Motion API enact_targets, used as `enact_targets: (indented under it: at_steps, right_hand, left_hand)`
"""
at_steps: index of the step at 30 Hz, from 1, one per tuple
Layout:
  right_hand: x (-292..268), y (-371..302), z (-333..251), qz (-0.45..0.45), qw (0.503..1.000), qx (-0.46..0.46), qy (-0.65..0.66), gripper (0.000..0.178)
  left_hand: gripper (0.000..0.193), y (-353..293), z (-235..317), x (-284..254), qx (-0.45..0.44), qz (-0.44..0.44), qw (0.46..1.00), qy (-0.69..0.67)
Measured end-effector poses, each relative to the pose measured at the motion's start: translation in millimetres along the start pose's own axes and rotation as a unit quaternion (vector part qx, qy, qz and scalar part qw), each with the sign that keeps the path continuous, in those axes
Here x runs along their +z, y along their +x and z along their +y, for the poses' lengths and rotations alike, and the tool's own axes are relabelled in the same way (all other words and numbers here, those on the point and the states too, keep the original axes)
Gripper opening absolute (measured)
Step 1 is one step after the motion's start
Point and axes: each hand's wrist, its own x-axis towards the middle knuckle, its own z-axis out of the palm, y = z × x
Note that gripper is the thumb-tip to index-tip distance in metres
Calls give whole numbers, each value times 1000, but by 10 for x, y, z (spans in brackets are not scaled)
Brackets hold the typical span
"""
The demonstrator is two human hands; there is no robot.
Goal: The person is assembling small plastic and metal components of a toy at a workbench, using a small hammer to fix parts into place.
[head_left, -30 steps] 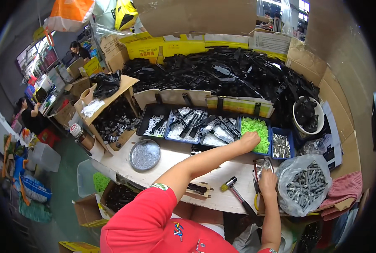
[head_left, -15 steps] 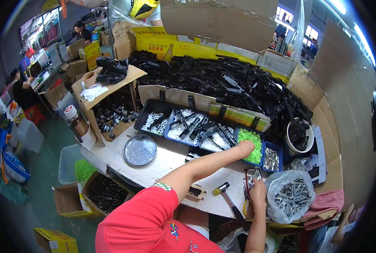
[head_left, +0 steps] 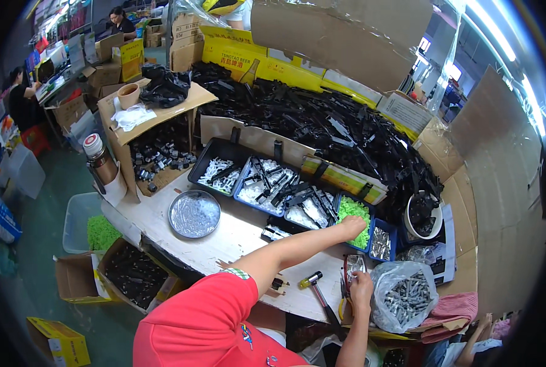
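Note:
My left hand (head_left: 352, 227) reaches across the table to the blue bin of bright green plastic pieces (head_left: 353, 208). Its fingers curl down at the bin's near edge, and what they grip is hidden. Close to the table's right front, my right hand (head_left: 361, 287) is closed, fingertips together, just below a small clear or silvery piece (head_left: 355, 263); whatever it holds is too small to make out. Pliers (head_left: 344, 300) with red and yellow on them lie beside that hand. A hammer (head_left: 322, 295) with a yellowish head end rests to its left.
Bins of white pieces with black parts (head_left: 267, 183) and of metal pieces (head_left: 380, 243) line the table. Behind rises a heap of black plastic parts (head_left: 322, 122). A plastic bag of grey parts (head_left: 406, 296), a round metal tin (head_left: 194, 213) and a thermos (head_left: 101, 160) stand around.
The whole view has shifted and tilted slightly. My left hand stays at the green pieces, and my right hand remains beside the pliers, its fingers still together.

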Motion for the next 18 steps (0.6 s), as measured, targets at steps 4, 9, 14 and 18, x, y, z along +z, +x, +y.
enact_targets:
  at_steps: [4,9,14,18]
  right_hand:
    - [-20,32,4,23,999,-9,49,15]
    - [-17,53,-60,46,996,-14,73,14]
    - [56,12,-112,53,950,54,302,10]
    - [-212,-171,-783,-11,800,119,588,10]
  left_hand:
    - [14,32,-54,-99,-67,50,992,-100]
    - [15,19,-139,-370,-181,-12,908,-377]
    - [14,-729,17,-751,-125,25,719,-683]
    - [21,-1608,195,-830,-113,14,642,-758]
